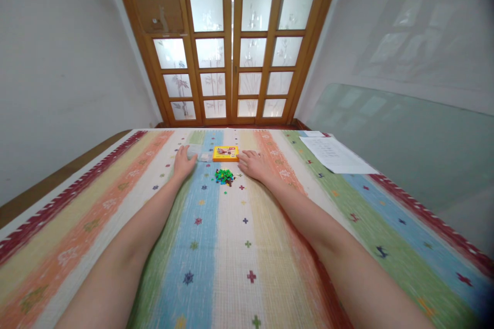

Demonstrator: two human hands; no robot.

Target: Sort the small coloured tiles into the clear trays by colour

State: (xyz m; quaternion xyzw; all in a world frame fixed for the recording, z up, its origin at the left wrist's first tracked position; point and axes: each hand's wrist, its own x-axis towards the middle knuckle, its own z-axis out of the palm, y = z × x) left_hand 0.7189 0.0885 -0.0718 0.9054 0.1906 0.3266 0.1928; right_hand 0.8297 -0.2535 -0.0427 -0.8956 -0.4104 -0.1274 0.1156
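Both of my arms reach far forward over a striped cloth. My left hand lies flat on the cloth, fingers stretched toward a small clear plastic bag, touching its near edge. My right hand rests palm down with fingers spread, just right of a small yellow box. Between the two hands, a little nearer to me, sits a small heap of tiny coloured pieces, mostly green. Neither hand holds anything.
A white printed sheet lies at the far right of the cloth. Behind the surface stands a wooden door with frosted glass panes. A glass pane leans along the right wall.
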